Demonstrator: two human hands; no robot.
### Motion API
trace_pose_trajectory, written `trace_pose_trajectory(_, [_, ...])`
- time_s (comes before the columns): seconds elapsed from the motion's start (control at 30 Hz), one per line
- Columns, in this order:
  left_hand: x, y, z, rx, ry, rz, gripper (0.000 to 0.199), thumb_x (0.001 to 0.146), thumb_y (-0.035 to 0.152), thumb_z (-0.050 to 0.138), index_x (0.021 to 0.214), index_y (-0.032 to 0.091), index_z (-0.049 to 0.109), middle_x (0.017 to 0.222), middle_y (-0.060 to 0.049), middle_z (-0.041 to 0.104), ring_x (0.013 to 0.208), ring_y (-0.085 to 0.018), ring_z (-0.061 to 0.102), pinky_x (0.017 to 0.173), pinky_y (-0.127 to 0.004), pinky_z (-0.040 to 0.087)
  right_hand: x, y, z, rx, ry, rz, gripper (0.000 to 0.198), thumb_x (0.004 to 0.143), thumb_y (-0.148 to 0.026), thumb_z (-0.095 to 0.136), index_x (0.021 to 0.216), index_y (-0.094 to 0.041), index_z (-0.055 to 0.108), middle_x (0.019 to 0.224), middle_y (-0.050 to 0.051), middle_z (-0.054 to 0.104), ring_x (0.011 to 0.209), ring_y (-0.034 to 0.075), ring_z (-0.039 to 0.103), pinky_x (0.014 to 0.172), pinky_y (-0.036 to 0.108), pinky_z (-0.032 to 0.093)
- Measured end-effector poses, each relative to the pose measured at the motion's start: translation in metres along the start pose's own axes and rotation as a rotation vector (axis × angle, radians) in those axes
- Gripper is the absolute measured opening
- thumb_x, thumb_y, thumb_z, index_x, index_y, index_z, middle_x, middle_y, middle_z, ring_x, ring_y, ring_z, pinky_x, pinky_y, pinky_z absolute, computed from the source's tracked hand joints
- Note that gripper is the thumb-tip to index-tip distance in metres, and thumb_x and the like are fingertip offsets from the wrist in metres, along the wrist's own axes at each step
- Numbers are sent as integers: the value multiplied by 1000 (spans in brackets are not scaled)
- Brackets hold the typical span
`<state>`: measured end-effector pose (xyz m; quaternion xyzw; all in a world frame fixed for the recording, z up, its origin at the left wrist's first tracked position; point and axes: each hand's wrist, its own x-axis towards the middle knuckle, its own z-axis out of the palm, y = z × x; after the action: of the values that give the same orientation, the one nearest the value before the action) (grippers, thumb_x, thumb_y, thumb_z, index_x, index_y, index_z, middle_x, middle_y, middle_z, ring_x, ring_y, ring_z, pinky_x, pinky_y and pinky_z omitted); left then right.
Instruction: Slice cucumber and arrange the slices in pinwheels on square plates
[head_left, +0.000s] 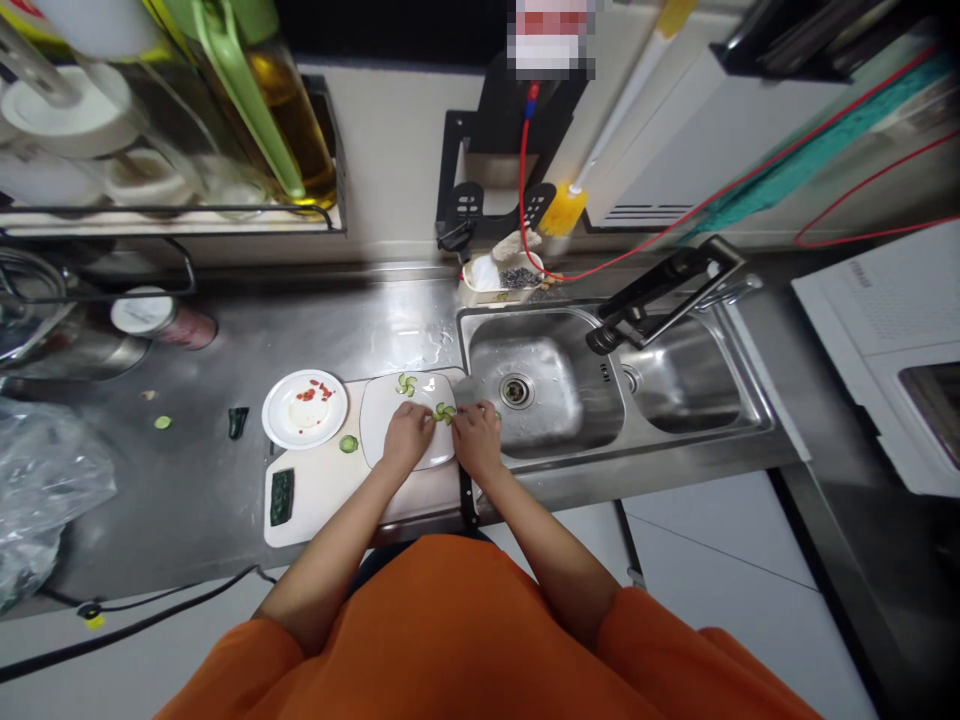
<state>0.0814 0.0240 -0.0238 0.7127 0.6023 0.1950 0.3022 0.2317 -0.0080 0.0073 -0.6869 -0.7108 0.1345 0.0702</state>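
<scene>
My left hand [409, 437] is closed, its fingertips pinched at a small fan of cucumber slices [444, 413] on the right side of a squarish white plate [381, 412]. From the other side my right hand [478, 437] meets the same slices with its fingers bent together. A bit of green cucumber [498, 415] shows beside the right fingers. Another curved group of cucumber slices [406, 384] lies near the plate's far edge. The plate rests on a pale cutting board [322, 500], with a few stacked cucumber rounds [348, 444] and a dark cucumber piece [282, 496] to its left.
A round white plate [274, 425] with red bits overlaps the board's far left corner. Left on the steel counter are a cucumber end [238, 422], a can [165, 318] and a plastic bag [52, 480]. A double sink [555, 450] with a faucet [660, 300] lies right.
</scene>
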Motion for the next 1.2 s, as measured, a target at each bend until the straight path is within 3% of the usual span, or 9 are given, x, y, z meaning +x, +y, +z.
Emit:
trace_pose_trajectory(0.47, [-4,4,-7,-41,45,-2,15,79,23,58,89,17,67,84,-6,59,80,-18,57,79,-32,48,-2,-2,-4,25,5,14,22,91,-23,48,89,-21,70,111,9,62,114,29,36,84,40,34])
trace_pose_trajectory(0.67, [-38,-17,-50,-35,221,-106,18,82,29,54,90,18,67,89,-6,64,71,-16,56,76,-30,47,-10,-3,-9,63,30,-11,19,90,-23,50,90,-21,70,109,9,62,113,28,37,84,39,34])
trace_pose_trajectory(0.87, [-82,-61,-86,118,338,-397,28,79,35,53,95,18,68,81,-6,65,72,-19,56,75,-32,45,-26,-16,-5,101,-12,-114,19,91,-24,50,87,-21,69,106,8,62,111,27,39,82,37,34])
trace_pose_trajectory(1.03, [-86,-72,-78,113,320,-445,35,80,38,51,100,16,69,78,-8,65,76,-21,59,77,-33,45,-32,-31,4,107,-57,-204,18,90,-22,51,88,-21,69,104,7,63,110,26,40,81,35,35])
trace_pose_trajectory(1.2, [-81,-71,-68,95,315,-455,35,81,37,50,105,18,68,95,-11,67,86,-23,59,82,-35,45,-36,-39,6,124,-72,-260,18,90,-21,51,88,-20,69,101,7,63,108,25,41,85,36,35])
